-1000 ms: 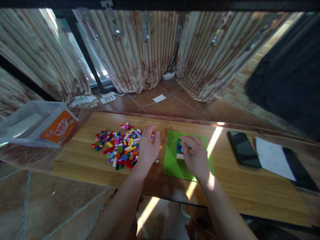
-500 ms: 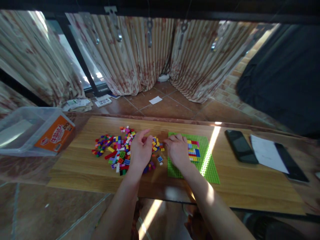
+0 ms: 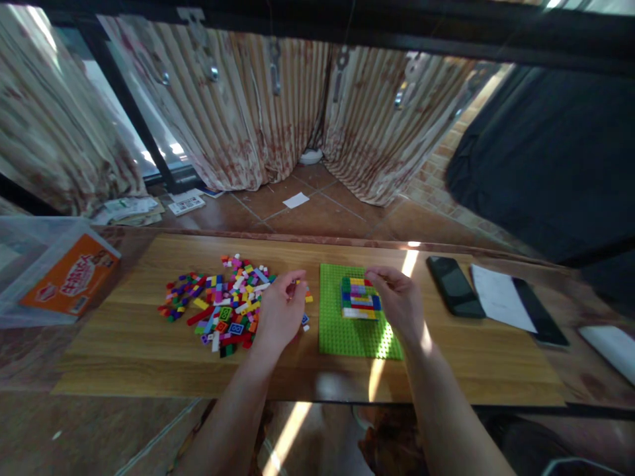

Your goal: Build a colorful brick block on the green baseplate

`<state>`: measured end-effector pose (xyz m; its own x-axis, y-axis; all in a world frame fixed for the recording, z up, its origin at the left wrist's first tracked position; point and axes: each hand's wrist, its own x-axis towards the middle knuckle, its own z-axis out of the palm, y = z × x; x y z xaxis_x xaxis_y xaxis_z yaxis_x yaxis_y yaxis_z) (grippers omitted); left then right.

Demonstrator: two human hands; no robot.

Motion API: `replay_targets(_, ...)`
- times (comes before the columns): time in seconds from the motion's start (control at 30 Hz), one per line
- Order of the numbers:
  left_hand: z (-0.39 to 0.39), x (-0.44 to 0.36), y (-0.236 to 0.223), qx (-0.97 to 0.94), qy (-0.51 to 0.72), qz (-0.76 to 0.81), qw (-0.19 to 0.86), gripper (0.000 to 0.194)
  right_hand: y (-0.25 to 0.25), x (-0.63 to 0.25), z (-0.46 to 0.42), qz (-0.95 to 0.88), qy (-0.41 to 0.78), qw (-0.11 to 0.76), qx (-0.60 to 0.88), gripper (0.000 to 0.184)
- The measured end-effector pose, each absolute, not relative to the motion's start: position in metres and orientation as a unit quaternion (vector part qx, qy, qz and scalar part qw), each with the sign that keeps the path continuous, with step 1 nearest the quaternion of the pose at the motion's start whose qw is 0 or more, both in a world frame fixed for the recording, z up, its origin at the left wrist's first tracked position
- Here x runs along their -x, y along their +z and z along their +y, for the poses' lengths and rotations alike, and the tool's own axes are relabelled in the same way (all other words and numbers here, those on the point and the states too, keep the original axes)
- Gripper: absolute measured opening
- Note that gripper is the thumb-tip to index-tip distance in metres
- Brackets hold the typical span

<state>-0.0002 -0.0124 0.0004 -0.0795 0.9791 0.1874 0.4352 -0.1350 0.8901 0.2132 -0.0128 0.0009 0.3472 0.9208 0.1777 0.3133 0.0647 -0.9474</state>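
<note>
A green baseplate [image 3: 347,330] lies on the wooden table [image 3: 446,370], with a small stack of coloured bricks [image 3: 358,299] built on it. My right hand [image 3: 399,304] hovers at the stack's right side, fingers curled and pinched at its top edge; what they hold is too small to name. My left hand [image 3: 280,314] rests on the right edge of a loose pile of coloured bricks [image 3: 218,304], with the thumb and forefinger curled over a few bricks.
A clear plastic tub with an orange label [image 3: 59,281] stands at the far left. Two dark phones [image 3: 454,287] [image 3: 540,311] and a white sheet [image 3: 499,297] lie to the right. Curtains and a tiled floor lie beyond the table.
My right hand moved from the pile's right edge back to the brick stack on the baseplate. My left hand stayed at the pile. The camera view shifted right.
</note>
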Motion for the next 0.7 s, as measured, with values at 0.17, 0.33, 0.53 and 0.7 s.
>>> replay_targets(0.17,-0.021,-0.028,-0.001,-0.659,0.413,0.532,0.335,0.023,-0.003,-0.257,-0.016,-0.452,0.299,0.539,0.644,0.025)
replay_targets(0.33,-0.021,-0.045,-0.008,-0.692,0.379,0.534,0.304,0.023,0.0,-0.276,-0.023,-0.48,0.34,0.493,0.641,0.026)
replay_targets(0.53,-0.015,-0.054,-0.013,-0.709,0.349,0.541,0.289,0.024,-0.009,-0.28,-0.024,-0.516,0.377,0.409,0.651,0.02)
replay_targets(0.7,-0.015,-0.059,-0.014,-0.723,0.324,0.547,0.27,0.025,-0.024,-0.28,-0.017,-0.522,0.365,0.399,0.659,0.023)
